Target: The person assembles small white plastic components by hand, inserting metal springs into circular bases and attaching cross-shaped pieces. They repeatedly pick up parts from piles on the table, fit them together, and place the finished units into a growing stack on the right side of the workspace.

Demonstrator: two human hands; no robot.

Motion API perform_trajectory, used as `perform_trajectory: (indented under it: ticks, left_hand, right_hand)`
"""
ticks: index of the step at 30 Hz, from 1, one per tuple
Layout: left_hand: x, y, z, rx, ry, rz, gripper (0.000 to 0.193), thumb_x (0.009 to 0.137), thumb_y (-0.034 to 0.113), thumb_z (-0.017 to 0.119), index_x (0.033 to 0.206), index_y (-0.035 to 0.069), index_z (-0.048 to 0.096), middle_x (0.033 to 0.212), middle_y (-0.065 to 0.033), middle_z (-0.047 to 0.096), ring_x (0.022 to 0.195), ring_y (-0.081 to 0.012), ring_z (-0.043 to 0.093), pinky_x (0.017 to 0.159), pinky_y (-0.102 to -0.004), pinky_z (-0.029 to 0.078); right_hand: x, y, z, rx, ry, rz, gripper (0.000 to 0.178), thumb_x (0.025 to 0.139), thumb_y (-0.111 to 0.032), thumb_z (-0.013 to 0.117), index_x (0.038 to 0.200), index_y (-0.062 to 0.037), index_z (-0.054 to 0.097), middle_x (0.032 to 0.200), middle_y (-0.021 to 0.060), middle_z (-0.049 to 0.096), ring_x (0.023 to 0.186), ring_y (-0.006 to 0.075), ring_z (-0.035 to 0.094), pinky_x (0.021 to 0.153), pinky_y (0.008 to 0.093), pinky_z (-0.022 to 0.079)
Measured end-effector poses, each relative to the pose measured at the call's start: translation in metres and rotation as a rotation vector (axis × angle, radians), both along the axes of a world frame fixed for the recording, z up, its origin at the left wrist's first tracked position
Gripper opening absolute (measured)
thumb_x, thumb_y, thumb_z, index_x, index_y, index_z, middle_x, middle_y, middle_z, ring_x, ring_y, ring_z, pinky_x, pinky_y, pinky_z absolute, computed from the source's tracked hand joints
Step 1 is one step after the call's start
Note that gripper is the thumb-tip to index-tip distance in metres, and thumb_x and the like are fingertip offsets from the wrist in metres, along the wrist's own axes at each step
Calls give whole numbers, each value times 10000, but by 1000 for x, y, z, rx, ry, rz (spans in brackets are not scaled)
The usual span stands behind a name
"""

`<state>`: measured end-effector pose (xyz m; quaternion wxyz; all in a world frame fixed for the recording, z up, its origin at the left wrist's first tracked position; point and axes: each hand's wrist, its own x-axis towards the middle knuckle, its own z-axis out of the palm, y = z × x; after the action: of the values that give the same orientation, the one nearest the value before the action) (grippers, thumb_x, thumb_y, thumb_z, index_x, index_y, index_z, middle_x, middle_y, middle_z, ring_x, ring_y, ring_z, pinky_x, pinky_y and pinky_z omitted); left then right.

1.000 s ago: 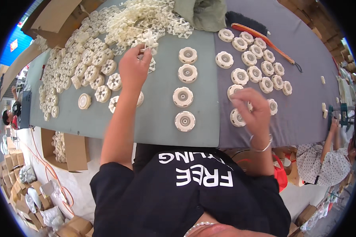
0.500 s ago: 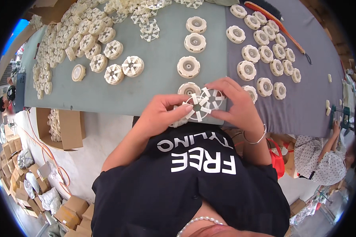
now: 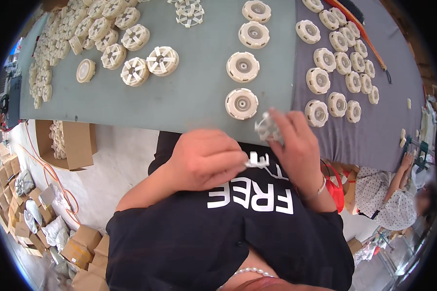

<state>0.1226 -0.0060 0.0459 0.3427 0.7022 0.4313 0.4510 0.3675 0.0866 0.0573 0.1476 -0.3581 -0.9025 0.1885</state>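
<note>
My left hand [image 3: 209,157] is closed, knuckles up, just off the table's near edge. Sticking out from its fingertips is a white plastic spoked ring [image 3: 258,160], seen nearly edge-on. To its right my right hand [image 3: 296,140] pinches a second white spoked ring [image 3: 268,128] between thumb and fingers, over the table edge; motion smears it. The two rings are apart. Beyond them a cream round housing [image 3: 242,103] with a clear centre lies on the table, nearest in a column of several alike.
Many cream wheel-like parts [image 3: 63,43] crowd the green table top [image 3: 189,92] at the left. More housings [image 3: 318,80] lie on the grey cloth at right, by a long-handled brush [image 3: 361,36]. A cardboard box [image 3: 80,145] stands below. Another person [image 3: 391,201] is at the right.
The two spoked rings, overlapping before, are now separate. My left hand has drawn back towards my body with one, while my right hand keeps the other. The view has shifted slightly.
</note>
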Motion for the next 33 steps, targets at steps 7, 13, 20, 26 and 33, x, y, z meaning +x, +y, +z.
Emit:
perform_trajectory:
  ticks: [7,13,20,26,33]
  left_hand:
    - [-9,-7,-8,-466,-275,27,90,914,74,754,993,35,735,927,-50,735,786,-138,674,702,-301,514]
    - [-23,-25,-30,-909,-971,64,155,1024,109,685,1143,14,711,1034,-20,744,922,-89,680,829,-280,547]
    - [-22,-29,-35,-654,-538,86,109,959,59,709,1063,26,699,1151,-61,728,955,-110,696,825,-283,552]
    - [-17,-11,-23,-57,120,111,243,754,-11,735,990,23,692,1459,-204,657,1001,-290,739,762,-343,584]
    - [-10,-5,-11,-247,370,134,175,792,9,751,940,34,661,1505,-115,645,940,-270,763,716,-345,590]
  right_hand:
    - [-1,13,-10,-199,-13,-248,786,731,-131,931,1449,-94,612,1119,109,621,909,294,657,794,381,563]
    - [3,22,-9,-290,99,-263,665,751,-105,916,1371,-64,678,1177,106,649,889,213,663,753,324,580]
    - [-34,24,-14,-216,240,50,631,788,-129,900,1374,-51,677,1216,112,661,998,274,685,822,378,588]
    - [-43,27,-20,-203,196,46,635,786,-145,902,1367,-28,673,1219,119,654,1027,307,682,845,398,579]
    - [-47,21,-25,-102,79,54,642,791,-203,899,1362,-19,671,1186,108,631,957,249,687,780,355,575]
